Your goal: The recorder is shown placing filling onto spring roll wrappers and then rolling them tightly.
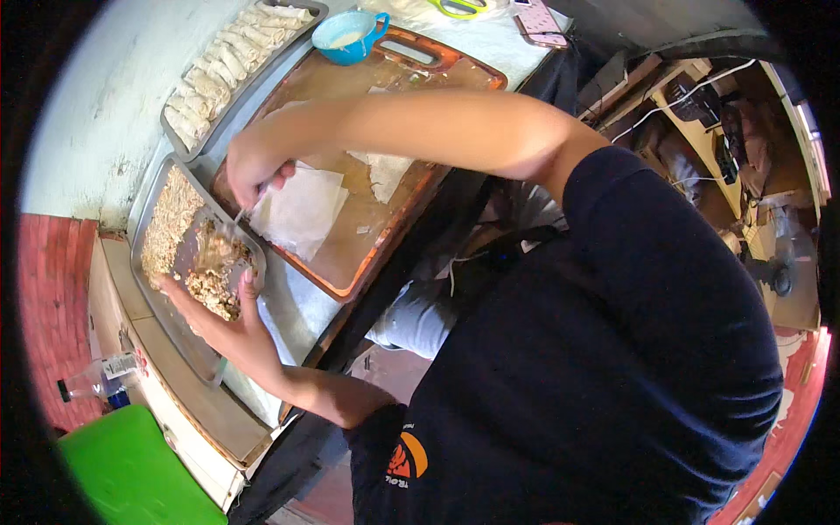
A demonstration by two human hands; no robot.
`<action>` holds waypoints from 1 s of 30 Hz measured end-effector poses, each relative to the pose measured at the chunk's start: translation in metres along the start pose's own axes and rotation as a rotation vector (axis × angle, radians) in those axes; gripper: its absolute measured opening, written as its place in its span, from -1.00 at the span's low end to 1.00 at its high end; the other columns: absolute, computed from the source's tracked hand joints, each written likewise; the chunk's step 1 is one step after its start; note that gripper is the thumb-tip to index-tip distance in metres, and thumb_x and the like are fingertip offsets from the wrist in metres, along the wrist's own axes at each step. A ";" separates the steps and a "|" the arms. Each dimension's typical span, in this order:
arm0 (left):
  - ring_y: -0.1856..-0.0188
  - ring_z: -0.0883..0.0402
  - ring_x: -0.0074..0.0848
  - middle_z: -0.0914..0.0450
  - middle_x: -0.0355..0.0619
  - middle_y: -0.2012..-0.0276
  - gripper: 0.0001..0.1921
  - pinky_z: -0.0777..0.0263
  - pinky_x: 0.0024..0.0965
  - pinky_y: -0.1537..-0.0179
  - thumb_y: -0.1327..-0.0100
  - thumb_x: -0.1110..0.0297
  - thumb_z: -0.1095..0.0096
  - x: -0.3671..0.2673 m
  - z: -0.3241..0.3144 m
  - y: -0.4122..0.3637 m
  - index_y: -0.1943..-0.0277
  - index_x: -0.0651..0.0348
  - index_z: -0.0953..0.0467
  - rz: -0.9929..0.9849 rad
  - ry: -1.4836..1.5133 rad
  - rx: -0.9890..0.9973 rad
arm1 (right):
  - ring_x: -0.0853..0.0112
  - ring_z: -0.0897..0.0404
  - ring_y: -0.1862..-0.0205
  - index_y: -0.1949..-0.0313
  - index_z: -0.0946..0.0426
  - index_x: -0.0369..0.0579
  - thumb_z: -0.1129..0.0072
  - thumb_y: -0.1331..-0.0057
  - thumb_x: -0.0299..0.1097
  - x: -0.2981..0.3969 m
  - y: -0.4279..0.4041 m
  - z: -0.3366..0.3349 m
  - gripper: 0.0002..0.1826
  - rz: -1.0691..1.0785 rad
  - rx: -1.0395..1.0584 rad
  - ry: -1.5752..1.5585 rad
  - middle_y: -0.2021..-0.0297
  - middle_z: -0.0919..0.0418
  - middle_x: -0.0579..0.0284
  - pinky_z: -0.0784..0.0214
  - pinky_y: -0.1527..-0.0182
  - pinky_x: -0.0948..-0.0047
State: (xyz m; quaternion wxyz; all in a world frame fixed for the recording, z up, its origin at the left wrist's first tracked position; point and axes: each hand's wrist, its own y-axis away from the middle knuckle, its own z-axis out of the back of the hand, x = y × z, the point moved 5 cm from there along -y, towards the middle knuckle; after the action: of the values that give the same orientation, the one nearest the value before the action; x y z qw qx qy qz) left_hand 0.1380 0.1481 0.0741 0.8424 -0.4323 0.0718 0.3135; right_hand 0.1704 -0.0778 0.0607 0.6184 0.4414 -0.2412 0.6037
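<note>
My left hand (226,321) reaches over a metal tray (186,254), fingers and thumb spread around a loose heap of chopped filling (213,292). A flatter bed of filling (169,223) covers the tray's far side. My right hand (252,170), fingers curled, grips a thin utensil (243,214) at the tray's rim. Its lower end is blurred over the filling, so its kind is unclear. Beside that hand, pale thin wrapper sheets (302,213) lie stacked on a brown board with a raised rim (344,289). My right forearm hides part of the board.
A second metal tray (184,149) of rolled wrappers (230,59) stands along the wall. A blue cup (348,39) of whitish liquid sits on the board's far corner. Beyond are green-handled scissors (462,6) and a pink phone (541,23). A clear bottle (98,380) and green panel (134,466) are at lower left.
</note>
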 end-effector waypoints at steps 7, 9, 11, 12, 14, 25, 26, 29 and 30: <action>-0.51 -0.19 -0.11 -0.29 0.07 -0.45 -0.21 -0.04 -0.09 -0.47 -0.17 0.43 -0.49 -0.074 -0.050 -0.014 -0.45 0.22 -0.26 -0.031 0.223 -0.016 | 0.63 -0.30 0.76 0.28 -0.70 -0.13 -0.22 -0.16 -0.33 -0.037 0.145 0.071 -0.80 -0.015 -0.223 -0.018 0.64 -0.50 0.36 -0.06 0.72 0.56; -0.47 -0.25 -0.08 -0.34 0.06 -0.42 -0.29 -0.09 -0.06 -0.45 -0.21 0.44 -0.43 -0.102 -0.074 -0.016 -0.42 0.22 -0.31 -0.055 0.276 0.098 | 0.63 -0.30 0.77 0.26 -0.70 -0.15 -0.22 -0.16 -0.35 -0.063 0.176 0.087 -0.80 -0.039 -0.243 -0.038 0.63 -0.51 0.35 -0.06 0.73 0.57; -0.44 -0.30 -0.06 -0.38 0.05 -0.38 -0.44 -0.14 -0.03 -0.42 -0.30 0.40 -0.33 -0.126 -0.106 -0.012 -0.35 0.25 -0.41 -0.117 0.430 0.240 | 0.62 -0.32 0.77 0.24 -0.69 -0.16 -0.25 -0.14 -0.34 -0.086 0.193 0.093 -0.78 -0.140 -0.204 -0.036 0.62 -0.52 0.34 -0.08 0.72 0.57; -0.40 -0.35 -0.04 -0.43 0.07 -0.34 -0.53 -0.16 -0.03 -0.41 -0.33 0.38 -0.27 -0.144 -0.121 -0.012 -0.28 0.26 -0.47 -0.128 0.450 0.294 | 0.62 -0.32 0.77 0.24 -0.69 -0.16 -0.25 -0.14 -0.34 -0.094 0.199 0.095 -0.78 -0.142 -0.211 -0.036 0.62 -0.52 0.34 -0.08 0.72 0.57; -0.37 -0.39 -0.02 -0.48 0.09 -0.30 -0.61 -0.17 -0.03 -0.40 -0.37 0.35 -0.22 -0.164 -0.148 -0.009 -0.21 0.28 -0.54 -0.138 0.469 0.346 | 0.60 -0.36 0.75 0.24 -0.69 -0.17 -0.27 -0.13 -0.34 -0.109 0.204 0.095 -0.77 -0.242 -0.204 0.038 0.62 -0.53 0.33 -0.15 0.71 0.55; -0.04 -0.63 -0.02 -0.70 0.09 0.02 -0.75 -0.41 -0.12 -0.18 -0.34 0.51 -0.11 -0.166 -0.193 0.009 0.02 0.33 -0.68 -0.048 0.450 0.298 | 0.57 -0.41 0.71 0.27 -0.68 -0.20 -0.26 -0.12 -0.35 -0.108 0.223 0.110 -0.77 -0.253 -0.195 0.191 0.61 -0.55 0.33 -0.24 0.67 0.50; -0.04 -0.63 -0.02 -0.70 0.09 0.02 -0.75 -0.41 -0.12 -0.18 -0.34 0.51 -0.11 -0.164 -0.195 0.010 0.02 0.33 -0.68 -0.049 0.451 0.301 | 0.56 -0.43 0.71 0.26 -0.69 -0.21 -0.26 -0.11 -0.36 -0.109 0.226 0.115 -0.77 -0.253 -0.181 0.252 0.60 -0.56 0.32 -0.25 0.67 0.51; -0.04 -0.67 -0.11 -0.71 0.07 0.03 -0.77 -0.47 -0.20 -0.14 -0.33 0.49 -0.19 -0.161 -0.198 0.010 0.03 0.28 -0.70 -0.077 0.412 0.264 | 0.52 -0.48 0.68 0.25 -0.70 -0.22 -0.27 -0.11 -0.36 -0.097 0.238 0.128 -0.76 -0.265 -0.154 0.437 0.55 -0.62 0.24 -0.29 0.64 0.51; -0.06 -0.67 -0.12 -0.71 0.07 0.02 -0.77 -0.47 -0.21 -0.16 -0.31 0.50 -0.22 -0.161 -0.197 0.010 0.03 0.28 -0.70 -0.068 0.414 0.279 | 0.50 -0.50 0.66 0.26 -0.70 -0.24 -0.27 -0.11 -0.36 -0.090 0.244 0.134 -0.76 -0.279 -0.224 0.489 0.52 -0.63 0.21 -0.30 0.63 0.49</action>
State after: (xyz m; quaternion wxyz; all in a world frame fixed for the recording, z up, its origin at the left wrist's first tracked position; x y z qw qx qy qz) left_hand 0.0341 -0.0751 0.0094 0.8714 -0.3687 0.2709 0.1770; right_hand -0.0465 -0.2667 0.1144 0.7798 0.2410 -0.0873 0.5711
